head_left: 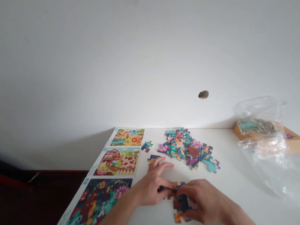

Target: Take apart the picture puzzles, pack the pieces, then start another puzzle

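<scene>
On the white table, joined jigsaw puzzle pieces [178, 205] in dark blue, brown and orange lie between my hands. My left hand [152, 184] pinches a dark puzzle piece at their left edge between thumb and finger, its other fingers raised and spread. Beyond those fingers lies a loose dark blue puzzle piece [154, 158], partly covered. My right hand [203, 201] curls over the right side of the joined pieces, thumb near the bottom and fingertips at the top. Its fingers hide part of them.
A heap of loose puzzle pieces [193, 151] lies farther back, with a single green-blue piece [147, 146] to its left. A sheet with three pictures [116, 162] runs along the table's left edge. At right, clear plastic bags [284, 177] lie over and beside an orange box [297, 144].
</scene>
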{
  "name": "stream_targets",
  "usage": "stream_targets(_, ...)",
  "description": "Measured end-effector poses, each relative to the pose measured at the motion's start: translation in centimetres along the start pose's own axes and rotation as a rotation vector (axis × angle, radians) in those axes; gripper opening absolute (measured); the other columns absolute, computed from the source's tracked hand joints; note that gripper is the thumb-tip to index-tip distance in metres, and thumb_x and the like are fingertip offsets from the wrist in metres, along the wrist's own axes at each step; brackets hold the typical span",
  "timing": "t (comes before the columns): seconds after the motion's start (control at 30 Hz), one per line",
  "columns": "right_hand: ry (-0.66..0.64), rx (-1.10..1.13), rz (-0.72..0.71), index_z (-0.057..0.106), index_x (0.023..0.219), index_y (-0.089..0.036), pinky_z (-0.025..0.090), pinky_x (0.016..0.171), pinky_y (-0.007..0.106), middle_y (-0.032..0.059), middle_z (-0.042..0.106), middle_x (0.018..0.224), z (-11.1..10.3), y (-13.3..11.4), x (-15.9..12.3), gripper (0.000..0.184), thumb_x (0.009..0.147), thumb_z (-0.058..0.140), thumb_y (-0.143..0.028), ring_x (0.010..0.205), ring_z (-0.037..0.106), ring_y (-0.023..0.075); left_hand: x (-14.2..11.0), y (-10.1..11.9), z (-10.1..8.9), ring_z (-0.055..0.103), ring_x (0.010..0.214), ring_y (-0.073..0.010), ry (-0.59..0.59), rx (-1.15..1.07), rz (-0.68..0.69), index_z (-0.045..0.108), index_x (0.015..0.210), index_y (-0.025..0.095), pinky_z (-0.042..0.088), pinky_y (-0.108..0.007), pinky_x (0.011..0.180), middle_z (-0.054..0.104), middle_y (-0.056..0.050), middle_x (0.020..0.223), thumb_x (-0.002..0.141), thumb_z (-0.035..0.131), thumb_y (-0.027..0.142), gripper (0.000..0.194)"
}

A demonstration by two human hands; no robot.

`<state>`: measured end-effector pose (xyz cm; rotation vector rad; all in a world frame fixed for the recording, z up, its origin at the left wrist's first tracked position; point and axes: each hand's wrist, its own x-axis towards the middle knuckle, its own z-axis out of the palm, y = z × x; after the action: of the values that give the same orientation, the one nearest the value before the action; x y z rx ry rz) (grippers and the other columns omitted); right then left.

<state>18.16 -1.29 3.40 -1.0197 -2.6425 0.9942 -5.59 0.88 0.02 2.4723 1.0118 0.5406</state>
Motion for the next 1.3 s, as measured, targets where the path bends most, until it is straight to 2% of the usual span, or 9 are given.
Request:
stream_targets(0.3, -0.001, -0.003, 0.024, 0.068, 0.095, -0.027, 0.036, 0.066, 0.023, -0.0026, 0.07, 0.087, 0.1, 0.2, 0.1, 0.023, 0.076, 0.071, -0.04, 0.075, 0.063, 0.0154, 0.0, 0.0, 0.0, 0.023, 0.135, -0.0335, -0.004, -0.003, -0.005, 0.077, 0.093, 0.037, 0.024, -0.054, 0.113, 0.043, 0.0, 0.14, 0.079, 0.07, 0.019, 0.024)
stream_targets(0.63, 0.015, -0.043, 0.029, 0.066, 0.099, -0.026, 0.036, 0.067, 0.023, -0.0009, 0.071, 0.086, -0.3, 0.2, -0.1, 0.018, 0.083, 0.061, -0.031, 0.075, 0.063, 0.0149, -0.1, 0.0, 0.0, 0.023, 0.136, -0.0337, -0.005, -0.002, 0.003, 0.078, 0.093, 0.035, 0.024, -0.054, 0.113, 0.044, -0.001, 0.141, 0.08, 0.069, 0.02, 0.022)
stream_targets(0.9, 0.009, -0.066, 0.024, 0.068, 0.095, -0.025, 0.033, 0.061, 0.023, -0.0015, 0.07, 0.08, -0.3, 0.4, 0.2, 0.016, 0.081, 0.062, -0.029, 0.067, 0.057, 0.0128, -0.1, 0.1, -0.1, 0.019, 0.137, -0.0352, -0.026, -0.051, 0.089, 0.079, 0.082, 0.032, 0.022, -0.055, 0.114, 0.041, 0.001, 0.142, 0.078, 0.07, 0.016, 0.02)
stream_targets(1.3, 0.028, -0.037, 0.03, 0.069, 0.095, -0.024, 0.037, 0.065, 0.023, 0.0007, 0.072, 0.083, 0.1, 1.0, 0.2, 0.017, 0.081, 0.064, -0.032, 0.074, 0.062, 0.0155, -0.1, 0.2, -0.2, 0.018, 0.138, -0.0365, -0.062, -0.075, 0.103, 0.079, 0.081, 0.034, 0.022, -0.056, 0.114, 0.04, 0.002, 0.143, 0.074, 0.072, 0.016, 0.02)
